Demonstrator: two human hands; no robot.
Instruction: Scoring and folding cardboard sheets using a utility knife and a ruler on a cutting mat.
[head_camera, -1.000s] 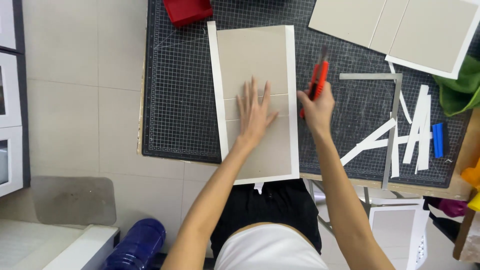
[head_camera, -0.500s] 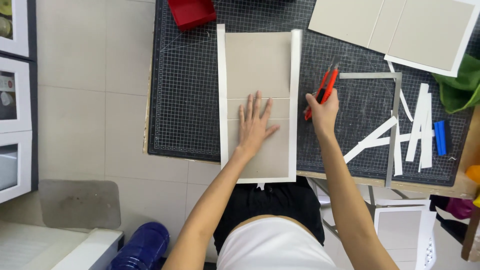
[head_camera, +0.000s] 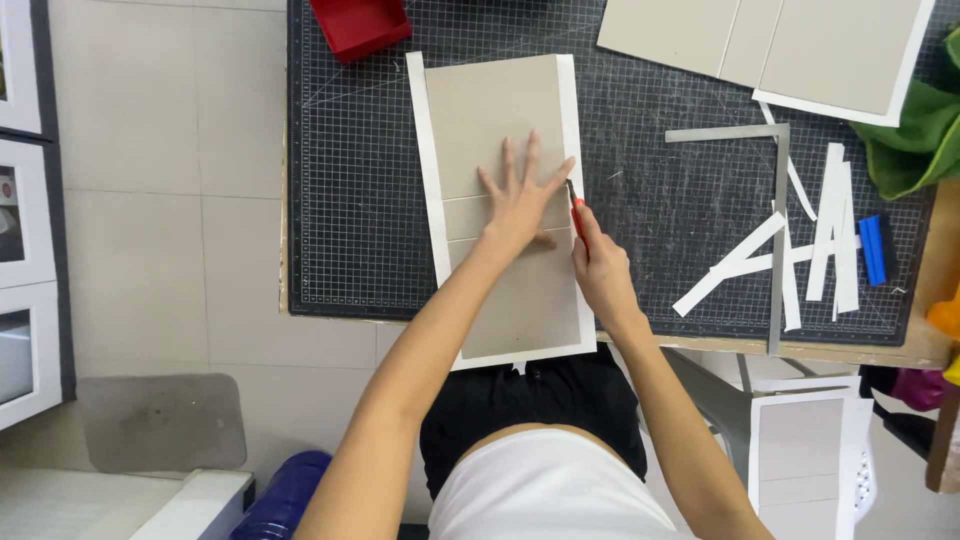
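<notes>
Grey board (head_camera: 500, 130) under flat, spread left hand (head_camera: 522, 200) | right hand (head_camera: 600, 265) grasping red knife (head_camera: 576, 215), now moved from mat (head_camera: 350, 200) onto board's right edge | cutting stroke seems beginning

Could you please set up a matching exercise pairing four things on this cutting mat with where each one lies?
Things:
1. red tray
2. metal square
3. blue tool
4. red knife

Places:
A. in the right hand, at the board's right edge
B. far right, beside the white strips
C. top edge of the mat, left of the board
D. right of the board, among the white strips

Pairs: 1-C, 2-D, 3-B, 4-A
</notes>
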